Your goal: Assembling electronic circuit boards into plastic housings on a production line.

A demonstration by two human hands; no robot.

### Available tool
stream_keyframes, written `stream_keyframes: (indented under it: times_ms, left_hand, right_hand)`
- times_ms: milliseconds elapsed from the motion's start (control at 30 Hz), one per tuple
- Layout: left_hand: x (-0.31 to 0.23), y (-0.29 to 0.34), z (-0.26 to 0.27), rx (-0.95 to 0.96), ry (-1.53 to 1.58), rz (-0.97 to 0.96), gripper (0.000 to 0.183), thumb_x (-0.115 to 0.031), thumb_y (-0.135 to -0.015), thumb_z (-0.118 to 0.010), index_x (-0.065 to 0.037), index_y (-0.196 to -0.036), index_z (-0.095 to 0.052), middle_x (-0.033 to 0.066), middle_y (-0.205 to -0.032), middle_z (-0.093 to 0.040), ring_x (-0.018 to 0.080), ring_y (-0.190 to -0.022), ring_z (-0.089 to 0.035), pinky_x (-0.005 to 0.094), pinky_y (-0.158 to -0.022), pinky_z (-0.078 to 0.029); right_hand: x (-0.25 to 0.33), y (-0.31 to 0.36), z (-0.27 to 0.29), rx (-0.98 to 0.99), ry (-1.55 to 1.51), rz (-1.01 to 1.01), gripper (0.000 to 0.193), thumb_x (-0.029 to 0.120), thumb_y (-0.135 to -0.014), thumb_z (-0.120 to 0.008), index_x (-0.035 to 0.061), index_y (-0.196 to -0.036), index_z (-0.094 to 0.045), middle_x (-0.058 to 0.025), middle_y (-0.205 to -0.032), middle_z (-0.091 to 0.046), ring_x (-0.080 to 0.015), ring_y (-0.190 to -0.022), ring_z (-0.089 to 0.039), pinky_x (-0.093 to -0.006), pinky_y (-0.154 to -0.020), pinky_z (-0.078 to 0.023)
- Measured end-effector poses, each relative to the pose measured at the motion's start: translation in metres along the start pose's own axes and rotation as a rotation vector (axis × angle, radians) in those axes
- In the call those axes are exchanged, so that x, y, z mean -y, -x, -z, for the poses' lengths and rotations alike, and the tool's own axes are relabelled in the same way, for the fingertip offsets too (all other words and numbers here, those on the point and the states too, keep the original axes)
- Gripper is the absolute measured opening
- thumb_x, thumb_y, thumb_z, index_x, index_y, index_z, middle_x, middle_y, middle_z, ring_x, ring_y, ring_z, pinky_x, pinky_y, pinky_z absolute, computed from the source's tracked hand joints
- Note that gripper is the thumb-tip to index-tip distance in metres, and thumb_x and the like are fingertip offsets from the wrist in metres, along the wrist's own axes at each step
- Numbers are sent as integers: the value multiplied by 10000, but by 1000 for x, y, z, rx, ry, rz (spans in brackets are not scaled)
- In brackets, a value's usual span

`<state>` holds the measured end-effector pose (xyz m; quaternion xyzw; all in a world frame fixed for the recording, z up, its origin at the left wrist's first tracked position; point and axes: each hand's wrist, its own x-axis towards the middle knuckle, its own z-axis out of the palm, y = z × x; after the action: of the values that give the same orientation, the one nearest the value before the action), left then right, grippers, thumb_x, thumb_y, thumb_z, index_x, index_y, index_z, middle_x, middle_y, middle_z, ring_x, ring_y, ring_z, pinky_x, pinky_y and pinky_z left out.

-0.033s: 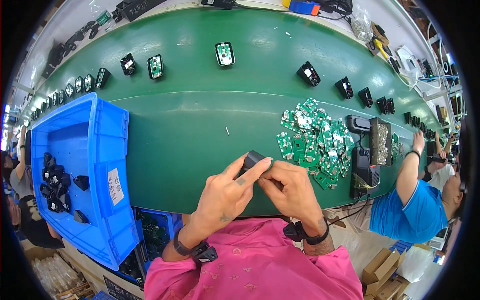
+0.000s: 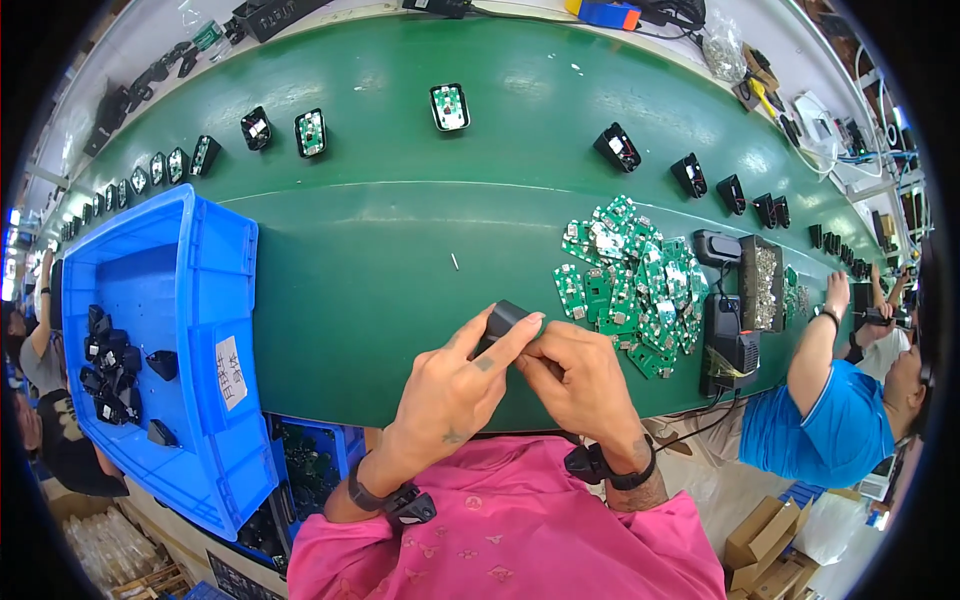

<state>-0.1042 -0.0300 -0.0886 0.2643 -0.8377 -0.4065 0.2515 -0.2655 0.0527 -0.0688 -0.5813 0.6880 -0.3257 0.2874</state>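
Note:
Near the table's front edge, a black plastic housing [image 2: 507,317] is held between my two hands. My left hand [image 2: 447,388] is closed around it, thumb and index finger along its sides. My right hand [image 2: 582,372] has its fingers curled and pressed against the housing's right end. The inside of the housing and whatever lies under the right fingertips are hidden. Just to the right lies a heap of green circuit boards [image 2: 650,285]. A small pale stick-like piece [image 2: 454,262] rests on the green table [image 2: 360,300] beyond my hands.
At left stands a blue crate [image 2: 218,300] with several black housings [image 2: 112,370] inside. More housings with boards [image 2: 450,107] line the table's far side. To the right are a black corded device [image 2: 730,340] and a box of small metal parts [image 2: 762,285]. A co-worker [image 2: 820,400] sits at right.
My hands and the housing stay in the same place. At the right, the co-worker's hand and forearm have shifted slightly.

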Motion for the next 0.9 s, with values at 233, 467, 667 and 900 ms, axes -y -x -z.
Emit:
stream_keyframes:
  times_ms: [233, 467, 667, 900]
  left_hand:
    - [7, 4, -9, -58, -2, 27, 551, 13, -842, -623, -157, -1363, -573, 222, -1130, -624, 369, -811, -689, 415, -633, -564]
    - [4, 0, 0, -132, 562, 310, 558, 63, -872, -604, -94, -1402, -524, 149, -1171, -639, 178, -904, -692, 278, -717, -584]
    - [11, 5, 2, -84, 732, 381, 638, 93, -819, -689, -59, -1407, -492, 137, -1230, -618, 153, -940, -687, 259, -774, -588]
    - [13, 7, -9, -145, 642, 364, 619, 103, -792, -717, -39, -1363, -523, 128, -1255, -605, 165, -929, -696, 248, -728, -600]
  right_hand:
    - [-9, -2, -19, -119, -15, 56, 55, 25, -829, -678, -24, -822, -653, -121, -702, -559, -259, -580, -545, -369, -527, -408]
    - [1, 1, -21, -263, -208, -144, 70, 44, -911, -644, -25, -919, -655, -60, -745, -608, -146, -603, -588, -283, -516, -443]
    - [-22, -1, -24, -72, -581, -401, 165, 117, -946, -643, -43, -906, -638, -49, -708, -660, -75, -570, -596, -214, -508, -464]
    - [-4, 4, -38, -316, -601, -129, 114, 61, -894, -689, -39, -860, -645, -54, -740, -635, -95, -619, -596, -246, -538, -450]
